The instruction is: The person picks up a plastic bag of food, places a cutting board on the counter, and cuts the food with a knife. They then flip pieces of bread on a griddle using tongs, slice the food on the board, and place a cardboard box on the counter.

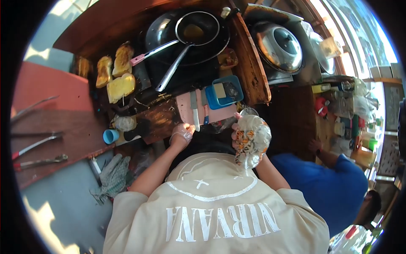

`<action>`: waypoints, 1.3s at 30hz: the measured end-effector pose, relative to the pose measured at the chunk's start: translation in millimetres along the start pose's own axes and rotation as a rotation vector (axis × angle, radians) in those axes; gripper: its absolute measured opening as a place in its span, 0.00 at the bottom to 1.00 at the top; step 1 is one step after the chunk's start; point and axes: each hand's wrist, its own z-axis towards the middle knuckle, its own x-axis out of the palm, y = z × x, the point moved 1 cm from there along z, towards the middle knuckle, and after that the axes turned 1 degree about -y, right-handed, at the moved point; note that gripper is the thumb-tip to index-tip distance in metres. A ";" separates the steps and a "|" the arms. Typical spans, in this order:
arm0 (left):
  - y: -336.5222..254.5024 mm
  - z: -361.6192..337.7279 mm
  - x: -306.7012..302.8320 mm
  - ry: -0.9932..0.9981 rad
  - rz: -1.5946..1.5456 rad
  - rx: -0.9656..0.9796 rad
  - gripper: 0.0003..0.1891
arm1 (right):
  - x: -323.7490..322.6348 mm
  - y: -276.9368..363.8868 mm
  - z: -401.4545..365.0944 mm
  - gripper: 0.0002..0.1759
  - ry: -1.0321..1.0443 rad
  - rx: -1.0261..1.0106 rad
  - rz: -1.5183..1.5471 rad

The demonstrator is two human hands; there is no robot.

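My right hand grips a clear plastic bag with orange and black print, held up in front of my shirt. What the bag contains cannot be made out. My left hand, which seems to wear a thin clear glove, is closed at the near left corner of a pink cutting board. Anything between its fingers is hidden. Just right of it lies a knife with a pale handle, apart from the fingers. A smaller blue-handled tool rests beside the knife.
A blue container stands on the board's far right. Beyond are a dark wok with a strainer and ladle, and toasted bread slices. A blue cup and tongs are leftward. A person in blue works at right.
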 end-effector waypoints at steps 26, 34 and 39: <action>-53.8 81.6 78.2 0.015 -0.803 -0.173 0.09 | -40.5 29.4 -86.1 0.43 0.068 -0.373 0.032; -53.2 96.7 188.0 0.097 -1.605 -0.437 0.22 | -52.4 60.3 -106.4 0.44 0.044 -0.280 0.093; -121.3 75.4 156.7 -0.234 -1.650 -0.720 0.20 | -63.1 77.1 -122.6 0.43 0.022 -0.276 0.113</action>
